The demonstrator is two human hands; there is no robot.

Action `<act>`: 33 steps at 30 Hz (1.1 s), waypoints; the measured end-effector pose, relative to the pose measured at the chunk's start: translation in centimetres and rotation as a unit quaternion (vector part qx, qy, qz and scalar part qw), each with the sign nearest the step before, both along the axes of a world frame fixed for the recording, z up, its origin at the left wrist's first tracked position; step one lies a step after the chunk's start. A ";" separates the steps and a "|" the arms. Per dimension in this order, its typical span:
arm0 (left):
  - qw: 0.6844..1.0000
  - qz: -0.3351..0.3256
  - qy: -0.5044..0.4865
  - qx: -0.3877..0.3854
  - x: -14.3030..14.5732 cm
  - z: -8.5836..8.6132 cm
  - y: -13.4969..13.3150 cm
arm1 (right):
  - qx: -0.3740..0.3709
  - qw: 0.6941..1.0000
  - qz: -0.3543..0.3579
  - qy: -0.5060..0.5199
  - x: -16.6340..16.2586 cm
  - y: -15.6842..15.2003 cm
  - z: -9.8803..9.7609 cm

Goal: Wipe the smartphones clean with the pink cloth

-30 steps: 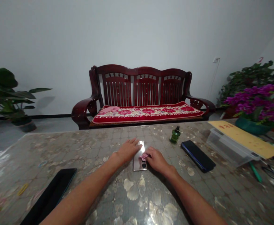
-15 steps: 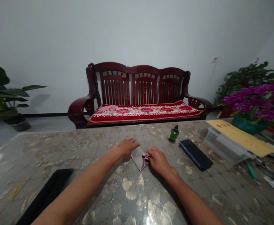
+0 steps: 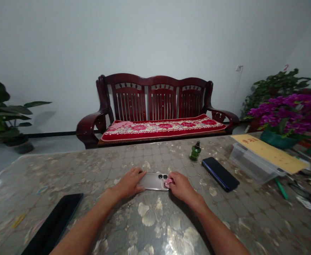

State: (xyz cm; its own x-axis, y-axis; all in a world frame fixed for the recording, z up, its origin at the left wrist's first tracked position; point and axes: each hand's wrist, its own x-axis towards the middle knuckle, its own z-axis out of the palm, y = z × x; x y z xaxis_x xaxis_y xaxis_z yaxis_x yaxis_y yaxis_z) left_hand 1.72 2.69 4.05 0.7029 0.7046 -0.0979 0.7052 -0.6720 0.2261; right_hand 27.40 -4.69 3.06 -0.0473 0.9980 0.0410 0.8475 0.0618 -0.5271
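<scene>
A silvery smartphone (image 3: pixel 153 182) lies back side up on the table, its dark round camera lenses toward its right end. My left hand (image 3: pixel 132 181) grips the phone's left end, thumb at the near edge and fingers at the far one. Pinched in my right hand (image 3: pixel 180 185) is a small pink cloth (image 3: pixel 168 182), which touches the phone's back beside the lenses. The right fingertips are partly hidden by the cloth.
Right of my hands are a green spray bottle (image 3: pixel 195 151) and a dark phone (image 3: pixel 220 173). A clear plastic box (image 3: pixel 253 164) carries a yellow envelope (image 3: pixel 269 152). A black flat object (image 3: pixel 56 223) lies at left. Beyond the table (image 3: pixel 91 170) stands a wooden bench (image 3: pixel 90 124).
The phone has turned from slanting to lying sideways, showing its lenses. My left hand has moved left and nearer with its end; my right hand with the cloth has shifted slightly nearer.
</scene>
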 end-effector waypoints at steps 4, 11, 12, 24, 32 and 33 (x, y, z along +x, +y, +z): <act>0.999 0.031 -0.010 0.016 0.4 -0.2 -1.2 | 0.006 0.999 -0.037 -0.006 0.5 0.9 0.1; 0.996 0.082 -0.028 0.034 1.0 -0.9 -3.4 | 0.024 1.000 0.011 0.005 1.2 0.1 -0.5; 0.995 0.088 -0.031 0.033 1.1 -0.9 -3.7 | 0.019 1.000 0.016 0.001 1.3 0.0 -0.4; 0.981 0.178 -0.055 0.052 3.1 -2.0 -7.2 | 0.043 0.992 0.007 -0.120 -1.5 -1.3 1.1; 0.982 0.108 -0.155 -0.011 0.8 -2.5 -6.5 | 0.028 0.988 -0.026 -0.147 -0.9 -0.7 1.8; 0.981 0.097 -0.165 -0.021 0.5 -2.5 -6.4 | 0.028 0.988 -0.026 -0.149 -1.1 -0.7 1.7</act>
State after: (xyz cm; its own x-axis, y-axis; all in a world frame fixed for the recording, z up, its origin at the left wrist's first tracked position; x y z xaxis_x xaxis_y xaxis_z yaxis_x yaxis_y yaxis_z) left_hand 2.20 -3.69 1.54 0.5548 0.8280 0.0808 0.7018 -0.5180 0.4890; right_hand 26.26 -5.36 4.73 -0.0145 0.9960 0.0881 0.9676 0.0361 -0.2498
